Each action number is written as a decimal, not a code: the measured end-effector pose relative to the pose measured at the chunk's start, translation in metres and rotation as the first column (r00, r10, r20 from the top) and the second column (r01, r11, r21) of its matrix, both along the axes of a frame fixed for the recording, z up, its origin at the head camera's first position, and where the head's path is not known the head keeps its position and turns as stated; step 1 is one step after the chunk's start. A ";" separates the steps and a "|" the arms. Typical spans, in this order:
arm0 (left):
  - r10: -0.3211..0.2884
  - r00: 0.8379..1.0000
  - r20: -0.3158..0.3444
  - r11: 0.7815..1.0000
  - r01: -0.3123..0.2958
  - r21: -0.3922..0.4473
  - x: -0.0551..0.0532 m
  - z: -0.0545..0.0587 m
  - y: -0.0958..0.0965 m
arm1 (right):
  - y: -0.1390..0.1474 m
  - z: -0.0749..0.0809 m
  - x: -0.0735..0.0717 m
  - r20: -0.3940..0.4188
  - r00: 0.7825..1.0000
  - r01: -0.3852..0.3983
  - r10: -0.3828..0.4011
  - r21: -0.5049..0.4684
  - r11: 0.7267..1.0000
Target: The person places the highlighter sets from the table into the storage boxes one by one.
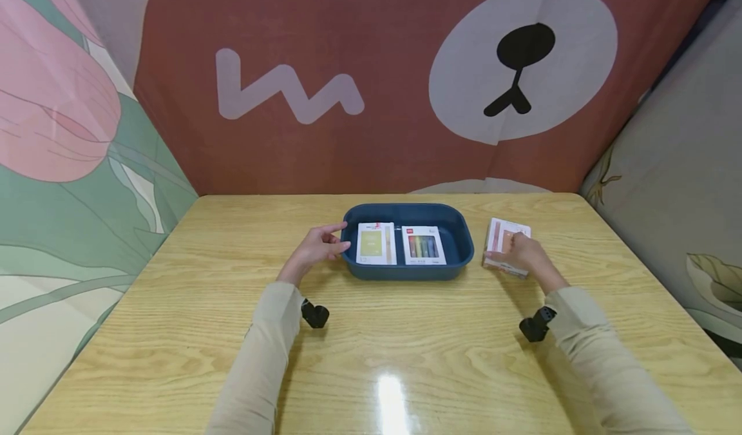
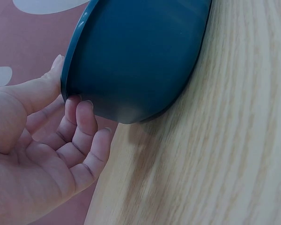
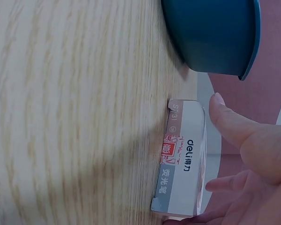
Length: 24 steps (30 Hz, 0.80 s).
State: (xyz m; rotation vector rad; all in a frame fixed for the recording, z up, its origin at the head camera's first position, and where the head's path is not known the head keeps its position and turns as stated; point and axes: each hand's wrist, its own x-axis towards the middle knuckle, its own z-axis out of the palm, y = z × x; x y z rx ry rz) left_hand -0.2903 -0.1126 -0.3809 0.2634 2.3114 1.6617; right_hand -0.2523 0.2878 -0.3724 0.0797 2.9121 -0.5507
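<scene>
In the head view, my left hand (image 1: pixel 317 249) is at the left end of a dark blue plastic basin (image 1: pixel 408 272). The left wrist view shows its thumb and fingertips pinching the basin's rim (image 2: pixel 71 51). Two flat white boxes lie in the basin: one with a yellow-green panel (image 1: pixel 375 243), one with a rainbow-coloured panel (image 1: pixel 423 245). To the basin's right, my right hand (image 1: pixel 524 254) spans a white and pink highlighter box (image 1: pixel 500 230) lying on the table. In the right wrist view the thumb is extended past one corner of this box (image 3: pixel 182 159), with the fingers near its other side.
Everything sits on a light wood-grain table (image 1: pixel 406 332). Behind it stands a red-brown wall (image 1: pixel 324 158) with a cartoon bear face. Patterned panels rise at left and right. Each wrist wears a small black camera (image 1: pixel 315 314).
</scene>
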 end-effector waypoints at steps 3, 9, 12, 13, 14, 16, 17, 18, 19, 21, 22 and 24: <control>0.000 1.000 0.004 1.000 0.000 0.004 0.000 0.001 0.001 | 0.000 -0.001 -0.001 0.007 1.000 0.028 -0.028 0.003 1.000; -0.001 1.000 0.014 1.000 0.001 0.005 -0.001 0.000 0.001 | -0.003 -0.002 -0.001 0.031 0.997 0.073 -0.073 -0.022 0.997; -0.009 1.000 0.015 1.000 0.008 0.012 -0.001 0.001 0.000 | -0.005 -0.001 -0.001 0.033 0.996 0.080 -0.079 -0.019 0.997; -0.010 1.000 0.019 1.000 0.010 0.019 -0.001 0.001 0.000 | -0.005 -0.001 -0.001 0.034 0.996 0.080 -0.080 -0.018 0.997; -0.013 1.000 0.024 1.000 0.012 0.020 -0.001 0.002 0.000 | -0.006 -0.001 -0.001 0.036 0.996 0.080 -0.080 -0.017 0.997; -0.017 0.999 0.030 1.000 0.017 0.017 0.004 0.009 0.002 | -0.006 0.000 -0.001 0.044 0.996 0.081 -0.080 -0.011 0.997; -0.019 0.999 0.031 1.000 0.019 0.016 0.007 0.013 0.002 | -0.006 0.000 -0.001 0.046 0.995 0.084 -0.083 -0.010 0.996; -0.017 0.999 0.031 1.000 0.017 0.014 0.007 0.012 0.002 | -0.006 0.001 -0.002 0.047 0.995 0.086 -0.086 -0.006 0.996; -0.013 0.999 0.029 1.000 0.013 0.009 0.007 0.012 0.002 | -0.006 0.001 -0.002 0.046 0.995 0.088 -0.088 0.001 0.996; -0.006 1.000 0.020 1.000 0.006 0.000 0.006 0.010 0.002 | -0.006 0.002 -0.004 0.037 0.995 0.089 -0.089 0.015 0.996; -0.003 1.000 0.016 1.000 0.003 -0.001 0.004 0.007 0.002 | -0.007 0.002 -0.004 0.034 0.995 0.092 -0.092 0.019 0.996; 0.004 1.000 0.012 1.000 -0.004 0.001 -0.001 0.000 0.001 | -0.007 0.003 -0.006 0.020 0.995 0.096 -0.096 0.035 0.995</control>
